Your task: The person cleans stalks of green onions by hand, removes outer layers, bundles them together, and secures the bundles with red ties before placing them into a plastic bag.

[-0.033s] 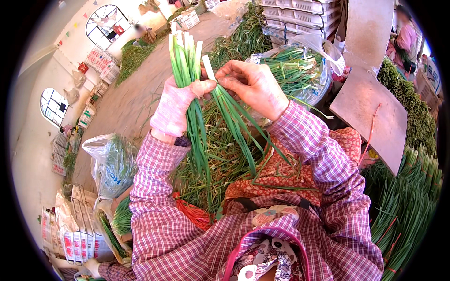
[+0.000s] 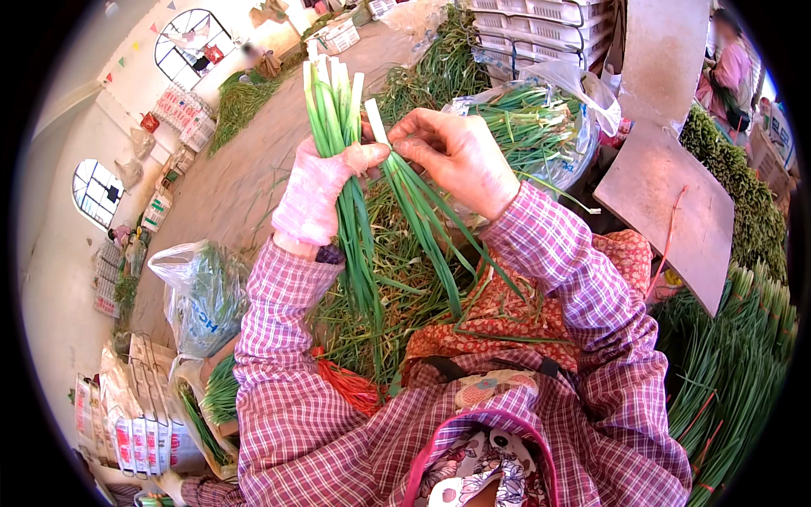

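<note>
My left hand [image 2: 325,190], with a pink cover over its palm and wrist, is closed round a bunch of scallion-like stalks [image 2: 331,106]. Their white cut ends point up and the green leaves hang below. Beside the bunch, a separate stalk [image 2: 374,120] with a white end slants out by my left thumb. My right hand [image 2: 456,152] is bare, its thumb and forefinger pinched together at this stalk just below the white part. Its other fingers are curled and partly hidden. Loose green leaves [image 2: 422,245] hang from the separate stalk toward my lap.
Leaf scraps [image 2: 355,329] cover the ground before me. A plastic-lined container of trimmings [image 2: 532,127] stands ahead, near stacked white crates [image 2: 541,34]. A brown board [image 2: 667,211] and tied green bundles [image 2: 726,355] lie right. Red ties [image 2: 346,384] hang at my left; another person's hand [image 2: 171,486] shows lower left.
</note>
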The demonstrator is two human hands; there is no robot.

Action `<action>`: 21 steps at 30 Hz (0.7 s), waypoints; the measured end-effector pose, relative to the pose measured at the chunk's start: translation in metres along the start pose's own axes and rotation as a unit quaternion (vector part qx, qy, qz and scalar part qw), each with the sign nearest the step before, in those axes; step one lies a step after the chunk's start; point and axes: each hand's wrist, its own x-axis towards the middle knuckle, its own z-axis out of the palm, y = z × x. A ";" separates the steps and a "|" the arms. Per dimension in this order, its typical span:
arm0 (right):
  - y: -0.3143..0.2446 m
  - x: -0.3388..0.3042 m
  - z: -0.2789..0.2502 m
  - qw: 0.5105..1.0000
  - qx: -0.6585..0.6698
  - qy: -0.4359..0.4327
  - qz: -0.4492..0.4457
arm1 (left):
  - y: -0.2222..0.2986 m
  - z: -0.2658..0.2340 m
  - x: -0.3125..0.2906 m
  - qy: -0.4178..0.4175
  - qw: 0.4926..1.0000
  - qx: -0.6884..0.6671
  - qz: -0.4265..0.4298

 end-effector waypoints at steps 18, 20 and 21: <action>-0.003 -0.037 0.014 0.972 -0.165 -0.085 -0.143 | 0.003 -0.010 0.009 0.053 0.998 -0.019 0.004; -0.011 -0.060 0.014 0.952 -0.091 -0.259 -0.132 | 0.002 -0.021 0.008 0.049 0.999 -0.021 -0.003; -0.014 -0.067 0.013 0.927 -0.040 -0.351 -0.128 | 0.001 -0.022 0.007 0.051 0.999 -0.018 0.001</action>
